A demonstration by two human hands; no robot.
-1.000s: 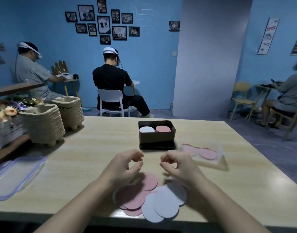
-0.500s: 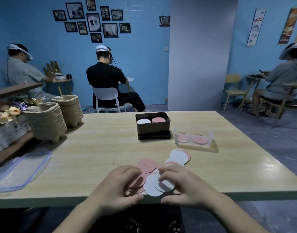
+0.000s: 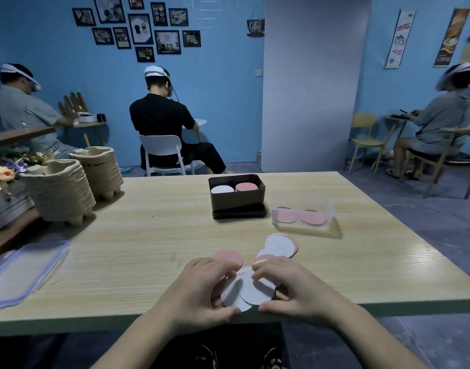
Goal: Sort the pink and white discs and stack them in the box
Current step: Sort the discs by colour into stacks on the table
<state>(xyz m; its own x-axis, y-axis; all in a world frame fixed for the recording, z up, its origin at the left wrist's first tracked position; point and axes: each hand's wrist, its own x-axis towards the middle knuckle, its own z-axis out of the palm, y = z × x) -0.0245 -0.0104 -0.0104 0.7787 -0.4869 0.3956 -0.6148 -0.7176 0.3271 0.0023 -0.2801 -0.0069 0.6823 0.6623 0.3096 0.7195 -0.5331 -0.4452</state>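
A dark brown box (image 3: 236, 201) stands mid-table with a white stack (image 3: 222, 189) on its left side and a pink stack (image 3: 246, 186) on its right. Near the front edge lies a loose pile of discs: a pink disc (image 3: 228, 257), white discs (image 3: 279, 245) further right, and overlapping white discs (image 3: 251, 291) between my hands. My left hand (image 3: 202, 291) and my right hand (image 3: 292, 286) both pinch those overlapping white discs from either side, thumbs below and fingers on top. More pink discs are partly hidden under my left fingers.
A clear plastic tray (image 3: 303, 217) with pink discs sits right of the box. Stacks of pulp egg trays (image 3: 61, 193) stand at the table's left, a clear lid (image 3: 23, 270) lies front left. People sit at other tables behind.
My hands came down from above the pile onto the discs and gathered the white ones together between them. The view has shifted back, so the table's front edge shows.
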